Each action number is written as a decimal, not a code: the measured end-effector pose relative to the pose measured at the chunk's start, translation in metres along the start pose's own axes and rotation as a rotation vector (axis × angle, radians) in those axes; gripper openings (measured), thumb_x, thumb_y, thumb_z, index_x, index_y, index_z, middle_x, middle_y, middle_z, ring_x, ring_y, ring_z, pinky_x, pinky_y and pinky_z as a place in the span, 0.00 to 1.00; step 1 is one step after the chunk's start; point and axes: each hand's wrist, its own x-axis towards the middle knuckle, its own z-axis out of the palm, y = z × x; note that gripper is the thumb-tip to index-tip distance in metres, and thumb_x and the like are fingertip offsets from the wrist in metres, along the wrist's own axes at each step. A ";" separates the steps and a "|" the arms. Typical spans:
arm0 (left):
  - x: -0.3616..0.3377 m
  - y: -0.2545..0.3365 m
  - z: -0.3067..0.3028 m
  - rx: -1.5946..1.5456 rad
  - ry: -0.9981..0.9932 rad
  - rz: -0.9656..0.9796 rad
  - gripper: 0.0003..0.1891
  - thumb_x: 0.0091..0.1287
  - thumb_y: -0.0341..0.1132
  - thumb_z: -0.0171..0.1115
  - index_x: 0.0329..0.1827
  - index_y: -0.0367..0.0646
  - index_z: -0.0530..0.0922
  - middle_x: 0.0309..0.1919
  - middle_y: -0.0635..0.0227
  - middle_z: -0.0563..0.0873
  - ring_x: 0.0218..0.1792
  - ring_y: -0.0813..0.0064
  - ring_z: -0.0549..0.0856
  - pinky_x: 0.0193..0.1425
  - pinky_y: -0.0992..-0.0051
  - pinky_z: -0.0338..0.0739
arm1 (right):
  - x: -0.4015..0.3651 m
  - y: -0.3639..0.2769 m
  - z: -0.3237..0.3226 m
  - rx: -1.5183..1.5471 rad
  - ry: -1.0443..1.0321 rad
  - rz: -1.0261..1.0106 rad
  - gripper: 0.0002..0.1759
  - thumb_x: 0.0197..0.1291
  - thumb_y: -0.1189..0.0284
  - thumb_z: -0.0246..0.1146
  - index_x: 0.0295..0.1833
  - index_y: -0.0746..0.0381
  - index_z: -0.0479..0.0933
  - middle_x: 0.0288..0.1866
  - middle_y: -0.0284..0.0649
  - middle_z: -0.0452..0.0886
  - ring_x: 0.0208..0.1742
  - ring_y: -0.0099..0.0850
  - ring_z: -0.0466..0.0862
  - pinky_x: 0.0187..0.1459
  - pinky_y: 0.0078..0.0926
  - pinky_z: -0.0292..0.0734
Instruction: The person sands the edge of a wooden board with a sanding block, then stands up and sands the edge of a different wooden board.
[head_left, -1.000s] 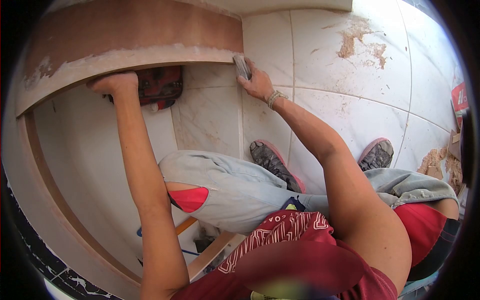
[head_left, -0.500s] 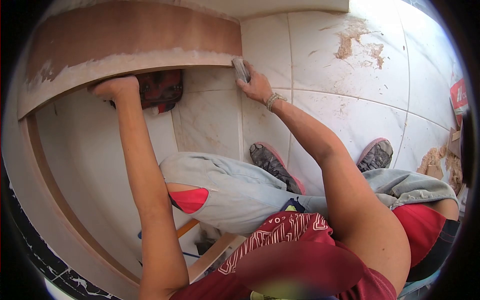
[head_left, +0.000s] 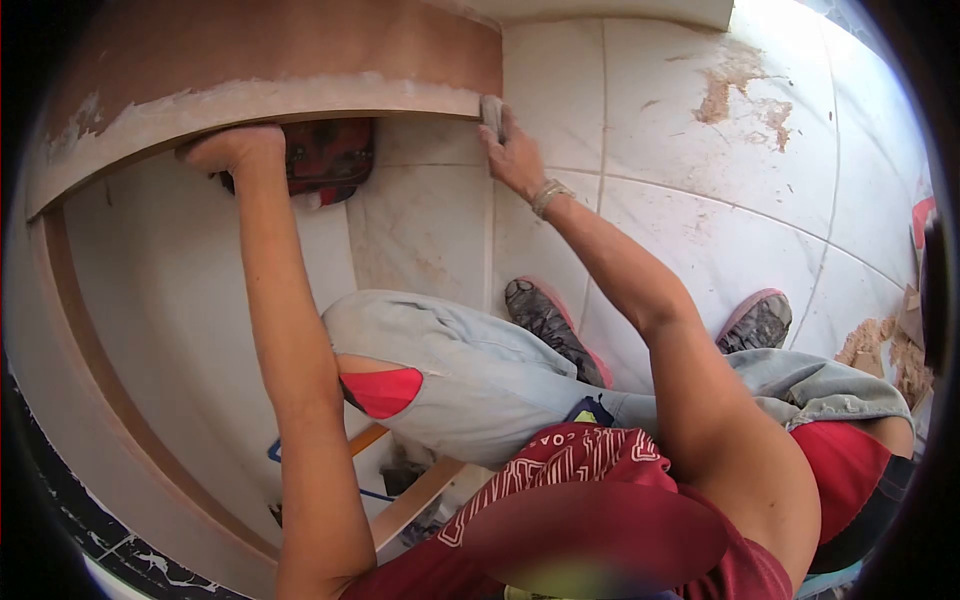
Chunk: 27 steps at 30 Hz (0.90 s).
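Observation:
A curved wooden panel (head_left: 290, 50), brown with a pale filled strip along its near edge, spans the upper left. My right hand (head_left: 515, 160) is closed round a small, dusty grey sanding block (head_left: 491, 113), which touches the right end of the panel's edge. At the panel's underside, on the left, my left hand (head_left: 240, 147) is against the edge; its fingers are hidden beneath the panel. Beside that hand, partly covered by the panel, a red and black case or tool (head_left: 330, 160) sits on the floor.
White tiles (head_left: 690, 240) with brown dust patches (head_left: 730, 85) cover the floor. My shoes (head_left: 545, 320) are planted on them. A curved frame piece (head_left: 110, 380) runs down the left. Below my knee lie an orange and blue tool (head_left: 365, 440) and a wooden bar (head_left: 420, 500). Scraps (head_left: 890, 350) lie at the right.
My right hand and the sanding block have shifted slightly up against the panel's end. The whole view has moved a little. My left hand keeps its place under the edge.

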 end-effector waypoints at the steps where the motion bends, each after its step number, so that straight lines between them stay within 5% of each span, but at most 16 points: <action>1: 0.000 0.000 -0.001 -0.009 -0.013 -0.013 0.30 0.73 0.59 0.34 0.66 0.56 0.77 0.66 0.64 0.79 0.66 0.57 0.78 0.70 0.45 0.73 | -0.004 -0.012 0.005 -0.011 0.036 -0.023 0.45 0.71 0.47 0.58 0.82 0.67 0.58 0.49 0.67 0.85 0.49 0.64 0.86 0.54 0.55 0.79; 6: -0.012 0.005 0.008 0.023 -0.023 -0.021 0.31 0.73 0.60 0.33 0.67 0.57 0.76 0.68 0.64 0.77 0.68 0.56 0.77 0.71 0.44 0.72 | -0.035 -0.108 0.003 0.036 0.095 -0.150 0.47 0.70 0.51 0.61 0.83 0.68 0.55 0.59 0.69 0.80 0.57 0.61 0.83 0.59 0.53 0.77; 12: -0.006 0.003 0.005 -0.002 -0.040 -0.019 0.33 0.73 0.61 0.33 0.70 0.55 0.74 0.72 0.64 0.75 0.71 0.55 0.75 0.74 0.43 0.69 | -0.011 -0.048 0.017 0.174 0.100 -0.170 0.47 0.69 0.53 0.61 0.85 0.66 0.53 0.65 0.67 0.78 0.61 0.61 0.81 0.63 0.51 0.75; 16: -0.016 0.006 0.012 -0.018 -0.018 -0.054 0.33 0.74 0.61 0.33 0.71 0.55 0.74 0.73 0.65 0.74 0.72 0.55 0.74 0.75 0.44 0.69 | -0.001 -0.034 0.006 0.346 -0.003 0.052 0.52 0.65 0.52 0.62 0.84 0.69 0.50 0.66 0.75 0.73 0.62 0.67 0.79 0.65 0.52 0.74; 18: -0.018 0.007 0.014 -0.015 -0.032 -0.058 0.33 0.74 0.61 0.33 0.72 0.55 0.73 0.73 0.65 0.74 0.72 0.56 0.74 0.75 0.45 0.69 | -0.011 -0.061 0.010 0.260 -0.017 0.039 0.53 0.65 0.53 0.62 0.84 0.71 0.49 0.68 0.74 0.72 0.65 0.65 0.77 0.66 0.51 0.73; 20: -0.020 0.008 0.014 -0.001 -0.038 -0.049 0.34 0.74 0.61 0.33 0.72 0.54 0.73 0.73 0.64 0.74 0.72 0.56 0.74 0.76 0.46 0.69 | -0.020 -0.099 0.023 0.278 0.093 -0.247 0.54 0.63 0.53 0.63 0.83 0.73 0.49 0.65 0.72 0.76 0.63 0.63 0.79 0.66 0.50 0.74; 23: -0.018 0.008 0.012 -0.028 -0.012 -0.052 0.33 0.74 0.60 0.34 0.71 0.54 0.74 0.72 0.64 0.75 0.71 0.55 0.74 0.76 0.46 0.69 | -0.038 -0.163 -0.006 0.343 -0.057 -0.276 0.53 0.63 0.53 0.66 0.82 0.74 0.52 0.66 0.70 0.77 0.68 0.60 0.78 0.70 0.47 0.71; 26: -0.017 0.010 0.012 -0.023 -0.028 -0.041 0.32 0.75 0.59 0.34 0.71 0.53 0.75 0.72 0.64 0.76 0.71 0.56 0.75 0.76 0.48 0.69 | -0.028 -0.136 -0.003 0.205 -0.026 -0.429 0.54 0.61 0.54 0.63 0.84 0.71 0.50 0.64 0.72 0.75 0.62 0.61 0.80 0.67 0.50 0.73; 27: -0.015 0.008 0.012 -0.040 -0.016 -0.036 0.32 0.75 0.59 0.34 0.71 0.53 0.74 0.72 0.64 0.75 0.71 0.57 0.75 0.77 0.48 0.68 | -0.026 -0.128 -0.007 0.304 -0.057 -0.271 0.53 0.61 0.55 0.63 0.85 0.68 0.50 0.62 0.70 0.76 0.57 0.58 0.82 0.62 0.49 0.76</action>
